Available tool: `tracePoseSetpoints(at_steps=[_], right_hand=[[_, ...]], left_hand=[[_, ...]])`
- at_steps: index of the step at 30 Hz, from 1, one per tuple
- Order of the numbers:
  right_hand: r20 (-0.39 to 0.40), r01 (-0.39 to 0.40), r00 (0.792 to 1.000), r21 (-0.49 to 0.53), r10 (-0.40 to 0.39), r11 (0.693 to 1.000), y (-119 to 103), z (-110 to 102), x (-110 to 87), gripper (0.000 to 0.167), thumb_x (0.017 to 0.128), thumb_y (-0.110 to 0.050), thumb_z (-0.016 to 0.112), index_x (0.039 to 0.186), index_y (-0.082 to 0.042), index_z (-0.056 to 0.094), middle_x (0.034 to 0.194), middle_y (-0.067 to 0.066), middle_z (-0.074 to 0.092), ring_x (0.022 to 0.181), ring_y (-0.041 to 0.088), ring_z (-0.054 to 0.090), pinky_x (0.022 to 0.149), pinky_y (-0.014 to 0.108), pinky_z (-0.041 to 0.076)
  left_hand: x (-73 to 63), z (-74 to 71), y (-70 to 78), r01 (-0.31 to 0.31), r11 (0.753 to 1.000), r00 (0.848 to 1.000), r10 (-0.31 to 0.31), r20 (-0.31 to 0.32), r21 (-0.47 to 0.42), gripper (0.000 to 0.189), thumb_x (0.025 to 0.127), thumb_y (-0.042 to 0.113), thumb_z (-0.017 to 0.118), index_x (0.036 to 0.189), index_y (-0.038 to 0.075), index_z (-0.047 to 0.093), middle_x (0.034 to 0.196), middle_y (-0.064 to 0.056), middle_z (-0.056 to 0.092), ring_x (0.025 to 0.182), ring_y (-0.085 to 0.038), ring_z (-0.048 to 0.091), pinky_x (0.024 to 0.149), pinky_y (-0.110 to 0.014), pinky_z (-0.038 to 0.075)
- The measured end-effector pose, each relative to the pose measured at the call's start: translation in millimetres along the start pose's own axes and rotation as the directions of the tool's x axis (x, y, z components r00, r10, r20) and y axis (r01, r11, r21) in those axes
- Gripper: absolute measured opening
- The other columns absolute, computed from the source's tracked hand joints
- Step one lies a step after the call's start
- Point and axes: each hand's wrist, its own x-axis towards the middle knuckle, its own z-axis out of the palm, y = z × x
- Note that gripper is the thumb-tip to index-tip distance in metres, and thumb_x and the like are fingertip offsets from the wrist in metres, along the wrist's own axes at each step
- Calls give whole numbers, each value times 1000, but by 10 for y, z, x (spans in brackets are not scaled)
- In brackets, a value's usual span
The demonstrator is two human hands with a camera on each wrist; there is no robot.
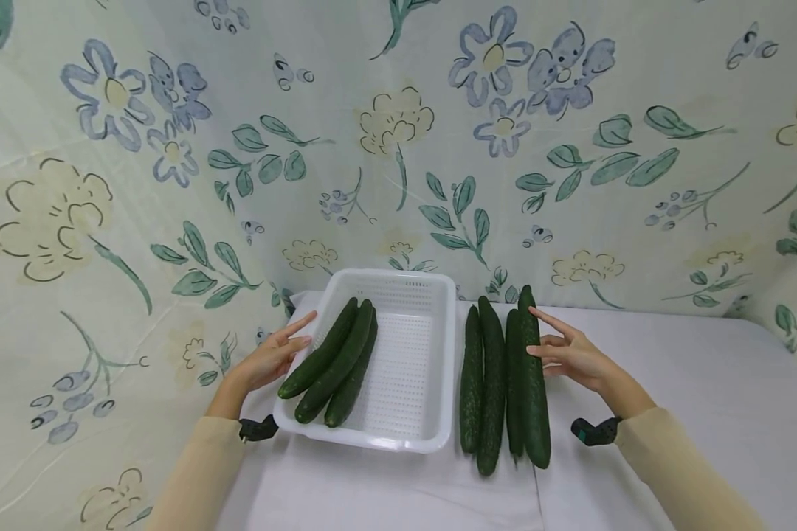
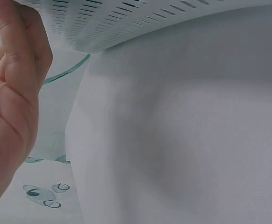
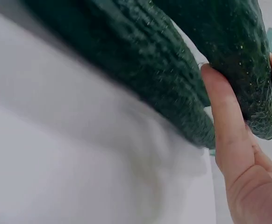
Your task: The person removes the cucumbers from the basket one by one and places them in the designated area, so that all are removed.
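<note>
Three dark green cucumbers [image 1: 335, 361] lie side by side in the left part of a white plastic basket [image 1: 405, 446]. My left hand [image 1: 272, 361] grips the basket's left rim, with bent fingers against its slotted wall in the left wrist view. To the right of the basket, several cucumbers [image 1: 491, 376] stand in a row, lengthwise. The rightmost cucumber [image 1: 538, 413] is pinched by my right hand [image 1: 578, 358]. In the right wrist view, the thumb presses one side of that cucumber [image 3: 239, 56] and fingertips touch the other.
A white cloth [image 1: 691, 383] covers the table, and a flowered curtain [image 1: 345, 177] hangs behind it. Each wrist bears a small black device, one on the left [image 1: 259, 428] beside the basket's near corner.
</note>
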Motion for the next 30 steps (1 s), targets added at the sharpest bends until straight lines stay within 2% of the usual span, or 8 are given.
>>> tracePoseSetpoints(at_steps=[8, 13, 19, 25, 30], right_hand=[[-49, -49, 998, -13, 49, 999, 168, -141, -17, 86, 96, -3, 64, 162, -26, 14, 96, 7, 59, 82, 15, 62, 75, 40, 57], [-44, -48, 998, -20, 47, 999, 234, -181, -6, 86, 96, -2, 64, 162, -26, 14, 97, 7, 58, 83, 15, 63, 75, 41, 57], [-38, -57, 998, -12, 57, 998, 300, -198, 18, 87, 95, 0, 65, 162, -23, 13, 95, 8, 55, 77, 15, 61, 72, 39, 57], [-44, -58, 997, -10, 58, 998, 332, -202, 39, 89, 94, 0, 66, 162, -21, 13, 95, 9, 54, 75, 16, 61, 70, 40, 57], [-58, -66, 996, -25, 65, 997, 372, -226, 76, 90, 93, -2, 68, 162, -22, 14, 97, 11, 53, 71, 18, 62, 68, 40, 57]], left_hand=[[5, 6, 4, 12, 1000, 1000, -11, -18, 9, 60, 108, 20, 48, 161, 30, 21, 72, -2, 55, 51, -9, 45, 51, -22, 40], [-2, 19, 18, 10, 1000, 1000, -10, -22, 8, 61, 107, 20, 49, 161, 29, 21, 73, -6, 51, 51, -8, 44, 51, -23, 38], [-5, 29, 22, 28, 1000, 999, -28, -38, -2, 60, 107, 20, 49, 160, 30, 22, 74, -3, 54, 52, -9, 44, 52, -22, 40], [-6, 35, 36, 25, 1000, 999, -25, -29, -20, 60, 107, 19, 48, 161, 29, 22, 74, -6, 53, 52, -12, 43, 52, -22, 40], [-10, 26, 39, 21, 1000, 999, -21, -34, -8, 60, 107, 20, 48, 160, 29, 22, 67, -5, 51, 48, -9, 42, 49, -23, 36]])
